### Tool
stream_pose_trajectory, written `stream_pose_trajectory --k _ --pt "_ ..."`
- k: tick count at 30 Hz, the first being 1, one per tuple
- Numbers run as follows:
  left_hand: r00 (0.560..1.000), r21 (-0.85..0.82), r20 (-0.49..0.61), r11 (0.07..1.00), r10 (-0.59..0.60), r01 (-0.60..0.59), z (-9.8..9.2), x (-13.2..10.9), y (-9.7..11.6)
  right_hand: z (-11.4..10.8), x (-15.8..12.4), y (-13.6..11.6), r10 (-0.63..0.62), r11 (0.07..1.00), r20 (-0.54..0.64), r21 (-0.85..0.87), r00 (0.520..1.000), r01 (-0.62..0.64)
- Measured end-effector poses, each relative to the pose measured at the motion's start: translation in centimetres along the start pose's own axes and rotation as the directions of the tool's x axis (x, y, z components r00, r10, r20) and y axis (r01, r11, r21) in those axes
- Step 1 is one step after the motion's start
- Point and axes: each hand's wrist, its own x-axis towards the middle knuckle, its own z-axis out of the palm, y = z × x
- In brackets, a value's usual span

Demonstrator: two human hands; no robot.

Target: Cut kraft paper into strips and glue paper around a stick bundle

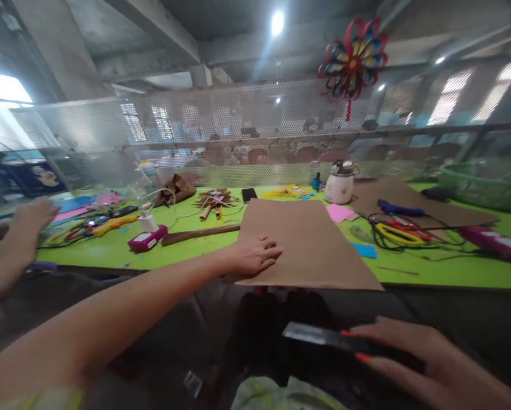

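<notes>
A sheet of brown cardboard point(306, 242) lies on the green table, its near edge reaching slightly past the table's edge. My left hand point(255, 256) rests on the left part of this sheet, palm down, fingers stretched out and a little bent. Lower right, off the table and nearer to my body, my right hand point(404, 353) is closed around the dark handle of a utility knife point(313, 334). The wide grey blade points left, and red spots show by the fingertips. Motion blurs this hand and the knife.
Left of the cardboard lie a brown paper strip point(201, 233), a magenta box point(147, 239) and yellow-handled tools point(114, 225). To the right are scissors point(398, 233), cables and a white bottle point(339, 182). Another person's hand point(33, 219) reaches in at far left. Mesh stands behind.
</notes>
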Motion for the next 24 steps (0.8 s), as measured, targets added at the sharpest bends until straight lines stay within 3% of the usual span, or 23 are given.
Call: stream_pose_trajectory --k 3,5,9,13,16,20,24 --pt "0.999 -0.032 -0.026 0.999 0.023 -0.024 -1.0 0.0 1.7 -3.5 -0.6 3.2 0.192 0.981 -0.228 0.057 0.954 -0.184" --pt "0.998 -0.052 -0.029 0.997 -0.061 0.059 -1.4 -0.3 3.3 -4.8 0.1 5.9 0.267 0.963 -0.365 0.056 0.892 -0.265" --pt "0.979 -0.059 -0.016 0.978 -0.201 0.2 -1.3 -1.1 6.1 -5.3 3.5 12.3 0.284 0.935 -0.459 -0.06 0.842 -0.349" --pt "0.965 -0.004 -0.002 0.965 -0.262 0.262 -0.3 -1.1 7.1 -4.4 7.9 17.6 0.225 0.861 -0.54 -0.281 0.811 -0.425" --pt "0.967 0.028 -0.009 0.967 -0.255 0.255 0.5 -1.1 7.0 -4.0 10.6 18.9 0.208 0.77 -0.522 -0.434 0.827 -0.467" --pt "0.959 0.017 -0.085 0.962 -0.27 0.272 1.1 -1.4 6.3 -4.0 12.3 18.3 0.244 0.695 -0.462 -0.53 0.853 -0.486" --pt "0.897 -0.037 -0.213 0.921 -0.387 0.389 -0.3 -1.4 4.3 -4.3 12.5 17.7 0.127 0.653 -0.452 -0.631 0.883 -0.418"
